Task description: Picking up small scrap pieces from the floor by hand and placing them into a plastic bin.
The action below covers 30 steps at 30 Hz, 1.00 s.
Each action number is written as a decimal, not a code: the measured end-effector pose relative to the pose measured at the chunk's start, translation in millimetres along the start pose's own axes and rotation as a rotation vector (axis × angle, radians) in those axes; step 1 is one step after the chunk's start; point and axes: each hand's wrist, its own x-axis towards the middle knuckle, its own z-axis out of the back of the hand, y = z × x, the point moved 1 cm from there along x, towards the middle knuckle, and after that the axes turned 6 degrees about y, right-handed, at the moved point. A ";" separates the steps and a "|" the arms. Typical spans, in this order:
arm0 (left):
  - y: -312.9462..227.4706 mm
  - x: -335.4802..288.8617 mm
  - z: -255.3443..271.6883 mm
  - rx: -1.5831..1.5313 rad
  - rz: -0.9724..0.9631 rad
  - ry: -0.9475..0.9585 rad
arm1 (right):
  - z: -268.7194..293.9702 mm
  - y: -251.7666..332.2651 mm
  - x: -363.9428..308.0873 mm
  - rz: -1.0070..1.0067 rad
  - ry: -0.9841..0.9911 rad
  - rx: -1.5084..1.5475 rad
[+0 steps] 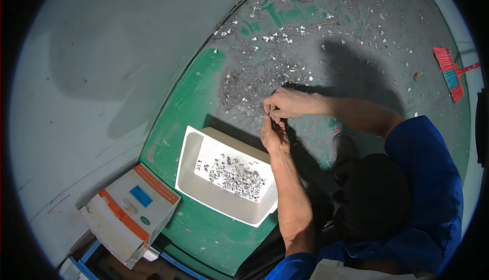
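Note:
My left hand [275, 136] and my right hand [291, 103] meet at the fingertips above the dirty floor. Both are closed in a pinch, and whatever sits between the fingers is too small or hidden to make out. Just below and left of them stands a white rectangular plastic bin [224, 206]. Small dark and silvery pieces [237, 175] lie scattered over its bottom, with a tiny red bit near one corner. Grey dirt [254, 84] mixed with many small white and dark scraps covers the floor beyond my hands.
A white and orange cardboard box [130, 208] rests at the lower left against the pale wall [102, 76], above a blue-edged container [175, 263]. On the far right lies a red and teal broom head [449, 75]. My dark-trousered knee [374, 193] is close on the right.

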 end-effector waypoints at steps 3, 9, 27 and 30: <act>-5.1 -4.5 10.2 -0.103 -0.043 -0.095 | -0.8 4.2 32.1 0.024 -0.109 -0.142; 1.4 -31.6 -13.5 -0.216 -0.006 -0.032 | -20.9 -7.3 114.5 0.146 -0.267 -0.622; -3.2 -48.4 -9.7 -0.192 -0.037 0.083 | -12.9 -26.1 119.6 -0.039 -0.299 -0.472; -5.5 -41.1 -11.6 -0.204 -0.018 0.124 | 0.5 -29.8 93.7 -0.089 -0.303 -0.308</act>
